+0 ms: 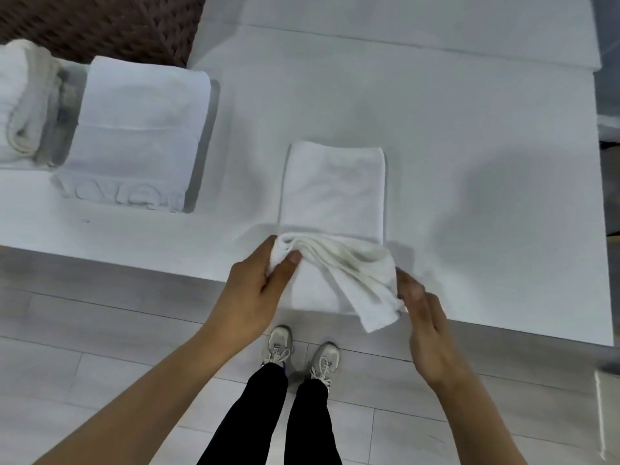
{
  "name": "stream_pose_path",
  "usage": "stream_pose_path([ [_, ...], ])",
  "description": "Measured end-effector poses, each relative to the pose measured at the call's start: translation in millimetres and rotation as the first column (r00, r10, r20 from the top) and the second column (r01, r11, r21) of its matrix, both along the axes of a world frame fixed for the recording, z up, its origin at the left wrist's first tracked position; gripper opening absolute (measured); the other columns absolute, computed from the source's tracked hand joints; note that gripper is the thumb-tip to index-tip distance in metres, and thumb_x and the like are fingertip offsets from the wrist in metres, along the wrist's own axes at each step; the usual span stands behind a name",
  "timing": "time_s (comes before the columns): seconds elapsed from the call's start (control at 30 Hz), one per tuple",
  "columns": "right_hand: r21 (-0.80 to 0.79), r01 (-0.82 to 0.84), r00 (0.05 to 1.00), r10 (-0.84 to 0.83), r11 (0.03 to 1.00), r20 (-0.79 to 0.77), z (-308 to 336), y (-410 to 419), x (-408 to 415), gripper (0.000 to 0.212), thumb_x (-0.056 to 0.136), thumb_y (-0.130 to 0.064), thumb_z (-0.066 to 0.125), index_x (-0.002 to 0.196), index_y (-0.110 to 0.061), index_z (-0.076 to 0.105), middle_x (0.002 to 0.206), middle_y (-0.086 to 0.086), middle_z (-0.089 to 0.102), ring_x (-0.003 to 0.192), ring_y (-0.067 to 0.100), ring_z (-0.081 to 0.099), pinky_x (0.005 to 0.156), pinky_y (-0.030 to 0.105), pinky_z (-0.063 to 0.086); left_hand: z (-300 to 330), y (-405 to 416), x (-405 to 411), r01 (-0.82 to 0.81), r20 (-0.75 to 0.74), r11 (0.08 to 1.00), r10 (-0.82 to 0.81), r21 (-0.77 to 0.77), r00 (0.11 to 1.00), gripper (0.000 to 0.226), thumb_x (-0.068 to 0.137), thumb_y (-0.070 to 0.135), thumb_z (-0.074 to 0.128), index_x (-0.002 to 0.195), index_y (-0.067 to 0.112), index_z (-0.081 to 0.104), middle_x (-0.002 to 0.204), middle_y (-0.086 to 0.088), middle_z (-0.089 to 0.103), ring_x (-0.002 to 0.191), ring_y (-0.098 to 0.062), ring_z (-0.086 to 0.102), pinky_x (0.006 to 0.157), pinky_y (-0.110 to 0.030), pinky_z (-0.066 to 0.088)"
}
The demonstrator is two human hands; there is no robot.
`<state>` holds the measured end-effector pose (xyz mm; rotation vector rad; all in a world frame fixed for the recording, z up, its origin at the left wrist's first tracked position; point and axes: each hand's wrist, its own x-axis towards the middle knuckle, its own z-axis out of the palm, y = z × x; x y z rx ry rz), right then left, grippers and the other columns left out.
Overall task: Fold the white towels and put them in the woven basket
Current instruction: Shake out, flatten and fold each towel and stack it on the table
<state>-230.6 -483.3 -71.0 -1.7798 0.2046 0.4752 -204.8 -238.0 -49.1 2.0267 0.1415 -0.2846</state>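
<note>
A white towel (pixel 332 189) lies as a long folded strip on the white table (pixel 469 162), its near end bunched and lifted at the table's front edge. My left hand (pixel 258 290) pinches the near left corner of that end between thumb and fingers. My right hand (pixel 422 317) grips the right side of the bunched end, which hangs a little over the edge. A dark woven basket (pixel 110 25) sits at the far left, only partly in view.
A stack of folded white towels (pixel 134 135) lies on the table's left. Another rolled white towel (pixel 23 99) sits further left. Grey plank floor and my shoes (pixel 302 350) are below the table edge.
</note>
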Motion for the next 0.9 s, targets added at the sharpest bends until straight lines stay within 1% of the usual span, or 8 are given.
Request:
stream_pose_path([
  [0.07,-0.009,-0.034,0.999,0.034,0.999,-0.028,11.5,1.6,-6.4,0.074,0.069,-0.1,0.038,0.12,-0.053,0.065,0.13,-0.036,0.059,0.132,-0.013,0.045,0.112,0.022,0.038,4.4,0.7,6.5,-0.044,0.002,0.999,0.044,-0.025,0.999,0.029,0.1,0.05,0.046,0.104,0.026,0.061,0.089,-0.014,0.068,0.082,-0.034,0.063,0.073,-0.048,0.05],
  [0.13,-0.083,-0.106,0.994,0.103,0.991,-0.038,18.2,5.3,-5.5,0.073,0.07,-0.09,0.058,0.128,-0.046,0.061,0.125,-0.025,0.066,0.123,-0.005,0.056,0.103,0.029,0.047,5.7,0.7,17.3,-0.107,0.021,0.994,0.107,-0.024,0.994,0.027,0.101,0.042,0.051,0.095,0.018,0.062,0.085,-0.008,0.068,0.078,-0.026,0.063,0.066,-0.037,0.049],
  [0.23,-0.151,-0.037,0.999,0.042,0.988,0.034,19.6,18.4,10.1,0.031,0.092,-0.054,0.066,0.116,-0.036,0.062,0.1,-0.011,0.071,0.094,0.007,0.065,0.078,0.02,0.051,6.7,-1.8,37.6,-0.222,-0.022,0.969,0.221,-0.11,0.975,0.015,0.101,0.033,0.057,0.098,0.021,0.064,0.082,0.006,0.072,0.071,-0.008,0.067,0.059,-0.018,0.046],
  [0.33,-0.157,0.12,0.983,-0.095,0.98,0.158,16.1,31.4,36.4,0.006,0.102,-0.029,0.058,0.097,-0.032,0.058,0.081,-0.006,0.063,0.066,0.013,0.055,0.056,0.018,0.042,7.5,-0.8,52.9,-0.356,-0.15,0.9,0.327,-0.252,0.933,0.024,0.097,0.031,0.064,0.119,0.025,0.06,0.088,0.003,0.076,0.081,-0.015,0.073,0.063,-0.026,0.057],
  [0.53,-0.244,0.195,0.971,-0.152,0.95,0.186,-18.1,45.6,72.0,0.018,0.107,-0.035,0.048,0.102,-0.019,0.053,0.079,0.005,0.06,0.075,0.018,0.056,0.064,0.034,0.047,-17.0,3.1,57.5,-0.161,-0.015,0.986,0.16,-0.055,0.987,0.07,0.09,0.009,0.069,0.144,0.042,0.039,0.113,0.011,0.069,0.081,-0.009,0.068,0.074,-0.019,0.055],
  [0.67,-0.361,0.219,0.973,-0.175,0.907,0.151,-32.3,48.6,82.1,0.021,0.106,-0.041,0.049,0.104,-0.021,0.052,0.08,-0.011,0.06,0.071,-0.002,0.058,0.057,0.017,0.04,-40.8,0.9,51.1,-0.2,0.042,0.969,0.196,0.147,0.98,0.06,0.093,0.014,0.067,0.143,0.035,0.042,0.117,0.012,0.063,0.077,-0.002,0.063,0.072,-0.012,0.048],
  [0.8,-0.367,0.317,0.944,-0.327,0.875,0.039,-30.4,52.0,90.4,0.028,0.097,-0.044,0.062,0.109,-0.022,0.052,0.085,-0.013,0.059,0.077,0.004,0.06,0.06,0.026,0.041,-50.6,0.6,43.6,-0.281,0.066,0.927,0.273,0.248,0.96,0.044,0.094,0.03,0.067,0.133,0.03,0.048,0.114,0.008,0.057,0.075,-0.004,0.061,0.069,-0.02,0.046],
  [0.9,-0.507,0.315,0.948,-0.287,0.802,0.135,-26.5,53.9,81.9,0.037,0.092,-0.047,0.066,0.112,-0.021,0.049,0.097,-0.006,0.057,0.085,0.017,0.057,0.066,0.03,0.039,-47.7,1.8,33.4,-0.308,-0.03,0.927,0.321,0.214,0.947,0.037,0.093,0.036,0.066,0.126,0.03,0.05,0.109,0.01,0.062,0.081,-0.004,0.064,0.074,-0.028,0.052],
])
